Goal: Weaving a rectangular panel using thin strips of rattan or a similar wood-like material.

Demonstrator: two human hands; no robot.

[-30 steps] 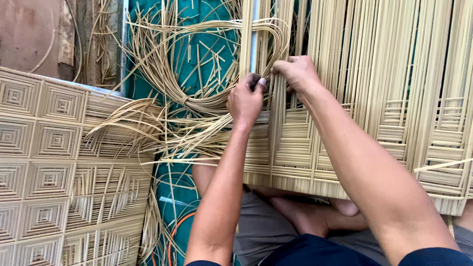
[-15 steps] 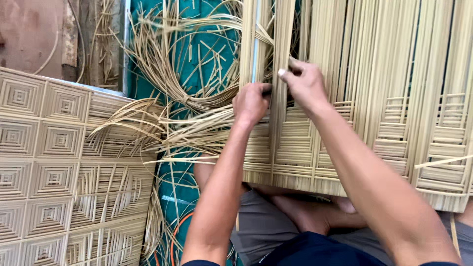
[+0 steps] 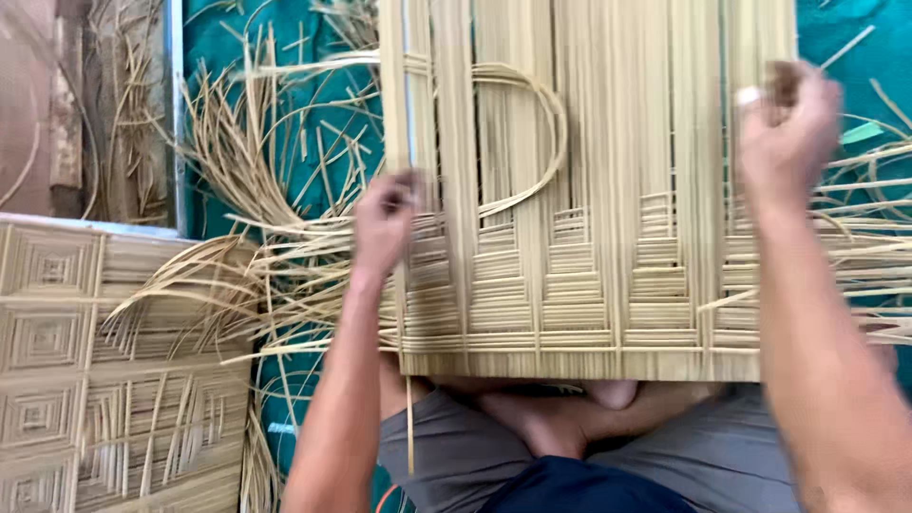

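Two bare hands work a half-woven straw mat panel point(image 3: 570, 237) resting on the person's lap: left hand point(image 3: 385, 223) pinches its left edge, right hand point(image 3: 788, 133) grips its right edge.

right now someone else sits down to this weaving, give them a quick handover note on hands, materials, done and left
Left hand: fingers pinched at the left edge of the woven panel, on a vertical strip.
Right hand: closed, raised at the panel's right side; whether it grips a strand is too blurred to tell.
Panel lies over the person's lap. Loose strips are piled on the teal mat to the left; finished patterned panels are stacked at lower left.
Done: stepped weave across the panel's lower part.
Left: the upper lengths of the vertical strips are unwoven.
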